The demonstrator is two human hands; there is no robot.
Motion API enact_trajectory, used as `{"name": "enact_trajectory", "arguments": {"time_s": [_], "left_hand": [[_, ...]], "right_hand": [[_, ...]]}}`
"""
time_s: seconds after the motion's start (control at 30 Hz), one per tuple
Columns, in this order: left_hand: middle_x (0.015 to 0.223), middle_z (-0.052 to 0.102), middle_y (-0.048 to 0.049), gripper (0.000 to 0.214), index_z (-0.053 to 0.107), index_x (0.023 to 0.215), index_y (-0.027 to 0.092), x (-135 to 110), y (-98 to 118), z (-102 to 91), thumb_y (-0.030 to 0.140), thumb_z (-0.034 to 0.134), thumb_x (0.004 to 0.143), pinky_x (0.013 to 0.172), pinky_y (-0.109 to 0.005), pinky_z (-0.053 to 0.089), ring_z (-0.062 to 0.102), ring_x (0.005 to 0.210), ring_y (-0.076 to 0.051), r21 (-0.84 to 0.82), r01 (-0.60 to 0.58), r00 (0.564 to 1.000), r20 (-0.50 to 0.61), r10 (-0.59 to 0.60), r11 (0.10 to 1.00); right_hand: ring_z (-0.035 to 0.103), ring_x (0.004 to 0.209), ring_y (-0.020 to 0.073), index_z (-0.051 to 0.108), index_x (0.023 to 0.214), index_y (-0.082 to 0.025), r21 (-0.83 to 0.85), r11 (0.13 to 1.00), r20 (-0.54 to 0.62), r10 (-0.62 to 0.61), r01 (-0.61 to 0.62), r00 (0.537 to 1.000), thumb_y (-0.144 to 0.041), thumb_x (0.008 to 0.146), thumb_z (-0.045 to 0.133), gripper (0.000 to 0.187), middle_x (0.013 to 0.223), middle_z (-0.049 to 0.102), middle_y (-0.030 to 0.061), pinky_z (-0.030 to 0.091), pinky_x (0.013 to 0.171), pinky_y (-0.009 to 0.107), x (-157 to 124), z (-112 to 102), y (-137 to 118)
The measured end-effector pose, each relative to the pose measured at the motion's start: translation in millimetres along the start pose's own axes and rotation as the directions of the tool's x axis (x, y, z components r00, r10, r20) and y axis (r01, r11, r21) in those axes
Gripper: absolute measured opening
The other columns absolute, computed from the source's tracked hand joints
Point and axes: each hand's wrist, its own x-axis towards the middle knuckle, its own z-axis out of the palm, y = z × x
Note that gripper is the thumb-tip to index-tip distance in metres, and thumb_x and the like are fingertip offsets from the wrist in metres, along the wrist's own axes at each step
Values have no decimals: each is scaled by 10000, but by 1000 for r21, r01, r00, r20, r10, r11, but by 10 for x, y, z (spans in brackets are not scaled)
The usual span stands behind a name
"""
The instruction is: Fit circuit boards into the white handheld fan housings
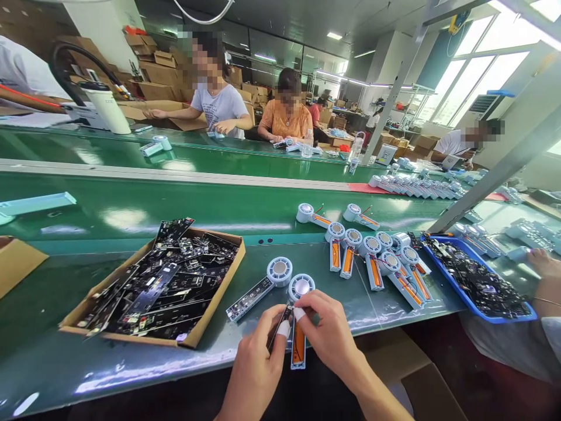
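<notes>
My left hand (258, 356) grips a narrow black circuit board (280, 325) on a slant, between thumb and fingers. My right hand (328, 330) is closed in a pinch at the board's upper end; what is between its fingertips is too small to make out. Under both hands lies a light blue handheld fan (302, 287), its round head away from me and its open handle showing an orange battery. Just left of it rests another fan (279, 270) with a black board along its handle. White covers sit on some of my fingertips.
A cardboard tray (219, 301) of black boards stands at left. Several open-handled fans (371, 248) lie at right, beside a blue tray (477, 313) of boards. A neighbour's hand (546, 262) is at far right. A metal post (491, 166) rises there. People sit across the green conveyor (219, 204).
</notes>
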Motion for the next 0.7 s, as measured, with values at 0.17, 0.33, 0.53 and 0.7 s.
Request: {"name": "enact_trajectory", "arguments": {"time_s": [0.17,0.33,0.53,0.7], "left_hand": [[1037,817,-96,311,704,1121,166,-15,18,-6,197,456,938,777,-268,639,798,909,-227,117,-190,972,-120,203,975],[1029,812,-107,309,715,1124,138,-16,-22,2,176,457,959,807,-237,625,795,912,-209,154,-260,948,-145,282,953],[1082,797,-108,299,706,1166,146,-48,-35,66,167,477,975,861,-245,613,781,969,-200,151,-290,938,-153,312,945],[1064,803,-110,305,725,1158,158,-43,-62,56,178,490,965,852,-271,624,783,960,-217,105,-246,954,-149,260,964]], "right_hand": [[637,795,185,689,913,-197,-203,963,-4,-183,179,983,-80,889,518,208,894,706,58,502,714,277,-51,50,30],[632,837,201,669,969,-203,-281,918,46,-278,279,960,-74,947,482,228,949,702,67,507,738,296,-23,23,42],[610,763,202,648,920,-192,-430,859,65,-277,278,959,-46,955,443,254,902,665,68,488,661,292,-56,29,-37],[619,772,202,650,936,-185,-409,866,53,-293,289,955,-53,957,457,234,912,669,72,490,677,291,-81,65,-12]]}}
